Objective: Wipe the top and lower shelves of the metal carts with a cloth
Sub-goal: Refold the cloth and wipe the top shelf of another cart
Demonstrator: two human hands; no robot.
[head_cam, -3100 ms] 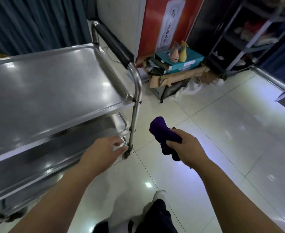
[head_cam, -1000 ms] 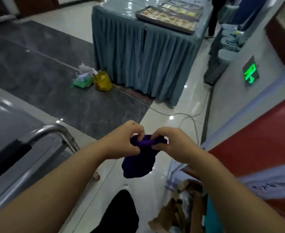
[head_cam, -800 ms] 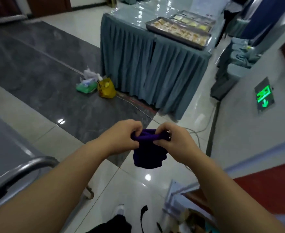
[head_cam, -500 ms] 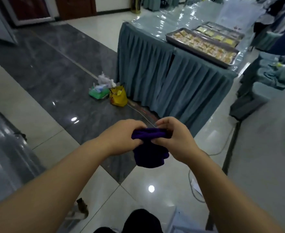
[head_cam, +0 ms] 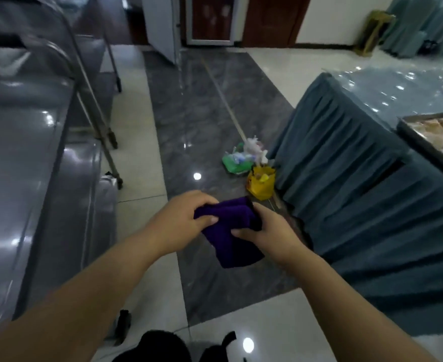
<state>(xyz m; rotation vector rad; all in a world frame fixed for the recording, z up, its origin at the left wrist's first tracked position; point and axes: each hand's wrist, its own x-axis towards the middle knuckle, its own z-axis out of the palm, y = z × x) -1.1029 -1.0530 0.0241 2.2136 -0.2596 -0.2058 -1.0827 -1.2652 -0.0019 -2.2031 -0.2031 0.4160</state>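
The dark purple, apparently folded cloth [head_cam: 232, 232] hung above the floor, apart from the shiny steel cart [head_cam: 19, 158] at nine o'clock. The left hand [head_cam: 181, 220] and right hand [head_cam: 270, 235] each had their grip clenched on its edges.

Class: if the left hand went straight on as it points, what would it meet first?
The left hand grips the purple cloth; past that, probably the right hand.
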